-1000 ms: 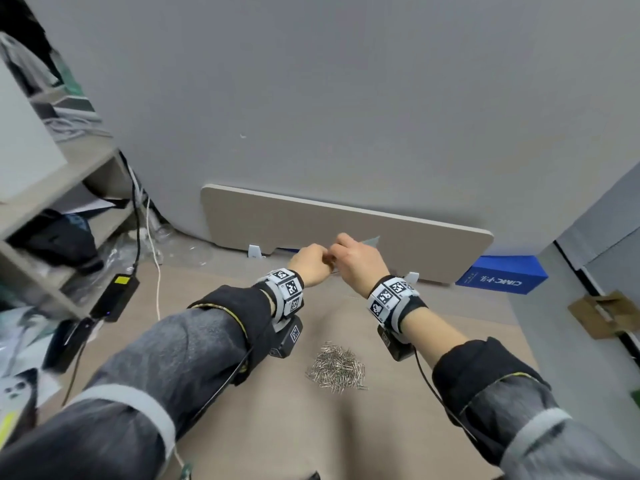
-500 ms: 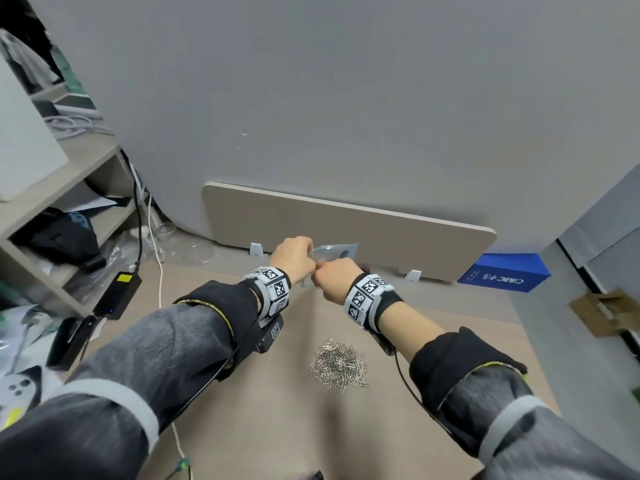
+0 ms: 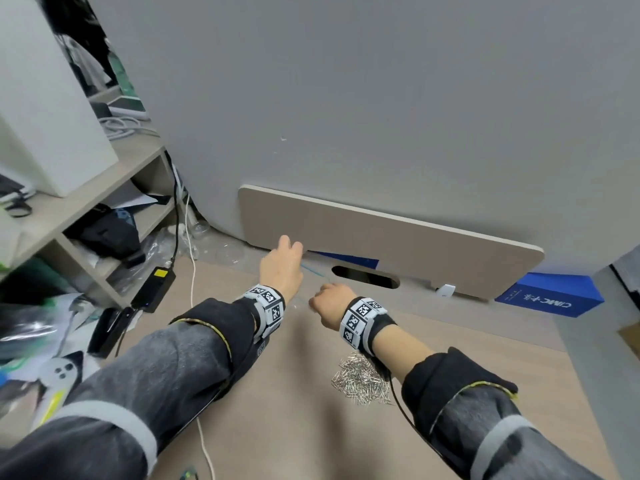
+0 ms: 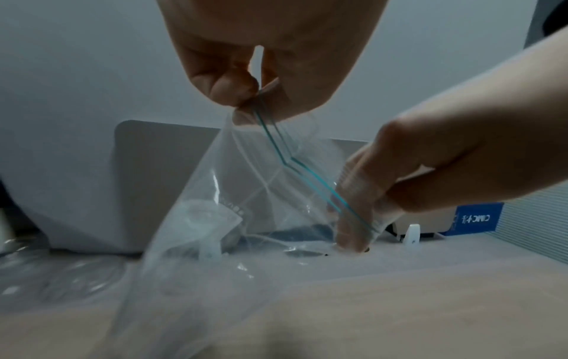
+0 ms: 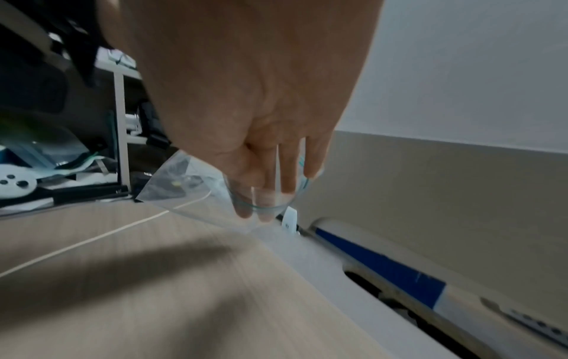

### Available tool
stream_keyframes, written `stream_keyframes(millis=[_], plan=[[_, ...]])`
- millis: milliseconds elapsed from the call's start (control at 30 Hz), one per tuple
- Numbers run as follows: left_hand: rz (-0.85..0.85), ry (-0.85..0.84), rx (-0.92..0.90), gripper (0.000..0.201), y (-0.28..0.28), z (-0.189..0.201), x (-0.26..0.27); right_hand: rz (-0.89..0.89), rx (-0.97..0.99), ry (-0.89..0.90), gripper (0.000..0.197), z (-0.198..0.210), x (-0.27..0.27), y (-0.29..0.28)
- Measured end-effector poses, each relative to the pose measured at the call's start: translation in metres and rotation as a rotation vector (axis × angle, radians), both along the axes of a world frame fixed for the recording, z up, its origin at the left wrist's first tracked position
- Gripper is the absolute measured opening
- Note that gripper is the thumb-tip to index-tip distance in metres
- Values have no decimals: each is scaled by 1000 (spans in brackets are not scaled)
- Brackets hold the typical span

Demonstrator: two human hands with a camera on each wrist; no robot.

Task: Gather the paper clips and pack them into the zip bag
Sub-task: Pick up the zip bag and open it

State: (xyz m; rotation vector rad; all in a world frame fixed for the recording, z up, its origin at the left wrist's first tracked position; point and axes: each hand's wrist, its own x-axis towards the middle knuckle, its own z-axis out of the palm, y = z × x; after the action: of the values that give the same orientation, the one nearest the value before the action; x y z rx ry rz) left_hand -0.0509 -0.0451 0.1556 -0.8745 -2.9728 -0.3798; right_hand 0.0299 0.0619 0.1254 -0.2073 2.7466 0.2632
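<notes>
A clear zip bag (image 4: 215,218) with a teal zip line hangs above the beige desk (image 3: 277,410), held between both hands. My left hand (image 4: 252,97) pinches one top corner of the bag and holds it higher. My right hand (image 4: 356,218) is lower, with its fingers (image 5: 264,199) pushed into the bag's mouth and gripping the rim. In the head view the bag (image 3: 311,275) shows only as a thin teal line between the left hand (image 3: 284,265) and the right hand (image 3: 325,299). A pile of silver paper clips (image 3: 360,379) lies on the desk under my right forearm.
A beige board (image 3: 398,244) leans on the grey wall behind the hands, above a dark slot (image 3: 365,277) in the desk. A blue box (image 3: 550,299) sits far right. At left stand a cluttered shelf (image 3: 104,202), a black power adapter (image 3: 154,289) and a white cable (image 3: 192,271).
The hands were close together on the bag in front of the board. They have now spread apart, the left higher and the right lower, with the bag's mouth pulled open.
</notes>
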Motion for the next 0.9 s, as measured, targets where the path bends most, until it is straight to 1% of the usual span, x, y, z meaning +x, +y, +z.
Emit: stream_keyframes(millis=[100, 167, 233, 300, 367, 433, 467, 533, 633, 700, 800, 833, 900], plan=[[83, -194, -21, 28, -12, -24, 3, 6, -4, -38, 40, -26, 8, 4], [136, -364, 1, 22, -15, -47, 11, -11, -34, -76, 43, -45, 18, 8], [169, -507, 35, 21, -17, -72, 22, -37, -50, -114, 45, -62, 31, 12], [175, -592, 27, 24, -16, -97, 34, -50, -63, -137, 43, -77, 47, 16], [177, -614, 28, 24, -14, -123, 41, -82, -107, -127, 41, -86, 62, 21], [145, -603, 46, 14, -9, -141, 46, -111, -194, -23, 38, -92, 75, 27], [125, -604, 55, 10, -6, -144, 49, -121, -230, 60, 37, -94, 80, 31], [107, -622, 54, 8, 0, -145, 54, -156, -262, 193, 40, -98, 87, 39], [126, -659, 77, 12, 5, -141, 57, -285, -336, 280, 34, -100, 97, 44], [127, -683, 69, 11, 9, -142, 59, -361, -405, 276, 37, -102, 100, 42], [66, -670, 5, 9, 9, -144, 67, -383, -438, 139, 46, -104, 99, 31], [47, -650, -38, 10, 8, -142, 70, -419, -451, 86, 47, -106, 96, 26], [47, -595, -80, 19, 3, -141, 75, -492, -490, 27, 46, -109, 89, 19]])
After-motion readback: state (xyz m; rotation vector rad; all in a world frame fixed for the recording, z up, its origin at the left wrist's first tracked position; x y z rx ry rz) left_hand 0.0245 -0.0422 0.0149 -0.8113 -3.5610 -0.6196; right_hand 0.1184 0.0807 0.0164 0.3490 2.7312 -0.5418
